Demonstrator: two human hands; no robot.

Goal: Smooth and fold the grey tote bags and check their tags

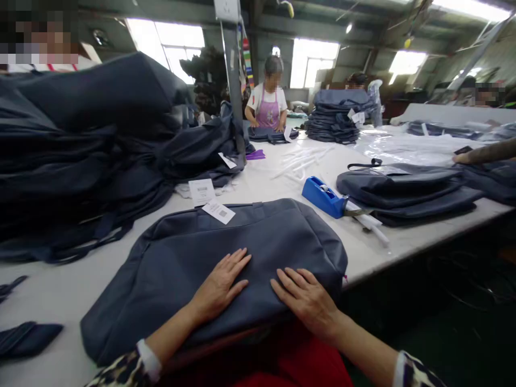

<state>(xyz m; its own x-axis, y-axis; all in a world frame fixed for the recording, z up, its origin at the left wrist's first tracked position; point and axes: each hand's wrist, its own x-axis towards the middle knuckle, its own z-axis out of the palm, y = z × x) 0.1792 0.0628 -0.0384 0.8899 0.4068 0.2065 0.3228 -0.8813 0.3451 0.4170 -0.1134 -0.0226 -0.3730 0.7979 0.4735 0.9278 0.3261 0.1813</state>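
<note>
A dark navy bag (173, 269) lies flat on the white table in front of me, its near edge at the table's front. My left hand (220, 285) rests on the middle of the bag, palm down with the fingers stretched out. To its right, my right hand (306, 298) also lies flat on the bag, fingers slightly spread. Neither hand grips anything. Two white paper tags, one a printed label (219, 211) and the other a barcode tag (201, 192), lie at the bag's far edge.
A blue tape dispenser (322, 196) stands beyond the bag to the right. Folded navy bags (407, 191) lie further right, near another person's arm (487, 153). A tall heap of navy bags (80, 145) fills the left. A metal post (234, 80) rises behind; a co-worker (269, 102) stands across the table.
</note>
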